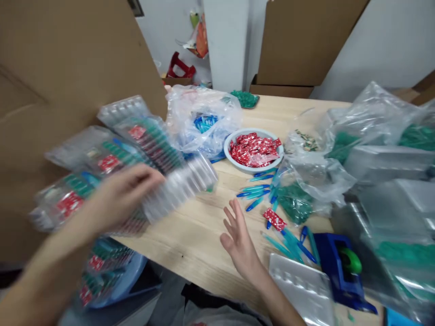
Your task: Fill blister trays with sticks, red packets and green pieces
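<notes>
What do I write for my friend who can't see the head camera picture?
A person's blurred left hand holds a clear ridged plastic tray, and the right hand is open over a wooden table. Nearby are a pale bowl of red packets, blue pen-shaped sticks and bags of green pieces, with filled packs at left.

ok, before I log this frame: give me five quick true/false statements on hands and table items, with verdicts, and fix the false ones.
1. The left hand holds a clear ribbed tray. True.
2. The right hand grips a red packet. False: it is open, with nothing visible in it.
3. Red packets are piled in the round bowl. True.
4. The tape dispenser is yellow. False: it is blue, with a green roll.
5. A loose red packet lies outside the bowl, near blue pen-like items. True.
</notes>
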Tool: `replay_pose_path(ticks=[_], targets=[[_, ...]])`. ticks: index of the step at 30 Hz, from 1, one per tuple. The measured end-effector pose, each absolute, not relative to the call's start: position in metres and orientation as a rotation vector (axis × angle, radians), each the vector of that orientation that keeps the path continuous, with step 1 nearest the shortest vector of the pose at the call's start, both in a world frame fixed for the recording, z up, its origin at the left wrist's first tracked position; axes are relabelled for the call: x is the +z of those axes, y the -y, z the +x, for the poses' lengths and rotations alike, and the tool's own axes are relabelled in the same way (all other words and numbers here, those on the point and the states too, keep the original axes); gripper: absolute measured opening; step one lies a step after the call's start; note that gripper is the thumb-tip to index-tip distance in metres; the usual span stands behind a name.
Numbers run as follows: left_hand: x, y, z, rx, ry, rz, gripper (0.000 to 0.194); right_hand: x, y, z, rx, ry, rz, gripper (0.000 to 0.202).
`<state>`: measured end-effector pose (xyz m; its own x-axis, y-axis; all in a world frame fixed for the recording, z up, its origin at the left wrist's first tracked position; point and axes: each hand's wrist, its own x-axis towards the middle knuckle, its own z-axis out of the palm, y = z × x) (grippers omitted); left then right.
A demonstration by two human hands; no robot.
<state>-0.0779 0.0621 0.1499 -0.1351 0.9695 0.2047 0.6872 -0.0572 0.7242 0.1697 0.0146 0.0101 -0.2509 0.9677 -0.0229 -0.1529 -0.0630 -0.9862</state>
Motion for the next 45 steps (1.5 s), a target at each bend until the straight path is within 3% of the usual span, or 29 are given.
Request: replay_pose_path(ticks=[2,4,8,11,15,23,37,45], targets=[[0.111,-0.054,-0.041,0.686,-1.465,1.706,0.03,0.007,-0.015,0.165,1.577,1.165,-0.954,0.111],[0.069,-0.044,-0.01,0.599,-1.274,1.577,0.027,0.0,-0.012,0.171,1.617,1.127,-1.033,0.116],[0.008,-0.015,0.028,0.679,-1.218,1.431,0.022,-0.018,0.001,0.194,1.567,1.092,-1.355,0.125],[-0.011,0.004,0.044,0.734,-1.273,1.367,0.021,-0.026,0.01,0.206,1.545,1.076,-1.466,0.115],[-0.017,0.017,0.054,0.817,-1.341,1.338,0.025,-0.022,0.012,0.21,1.519,1.137,-1.527,0.103],[-0.018,0.015,0.047,0.886,-1.326,1.423,0.019,-0.019,0.012,0.21,1.522,1.213,-1.64,0.126],[-0.01,0.023,0.056,0.931,-1.345,1.279,0.017,-0.024,0.021,0.208,1.387,1.332,-1.661,0.124],[-0.017,0.017,-0.042,1.088,-1.561,1.046,0.036,-0.038,0.014,0.254,1.346,1.464,-1.553,0.107]])
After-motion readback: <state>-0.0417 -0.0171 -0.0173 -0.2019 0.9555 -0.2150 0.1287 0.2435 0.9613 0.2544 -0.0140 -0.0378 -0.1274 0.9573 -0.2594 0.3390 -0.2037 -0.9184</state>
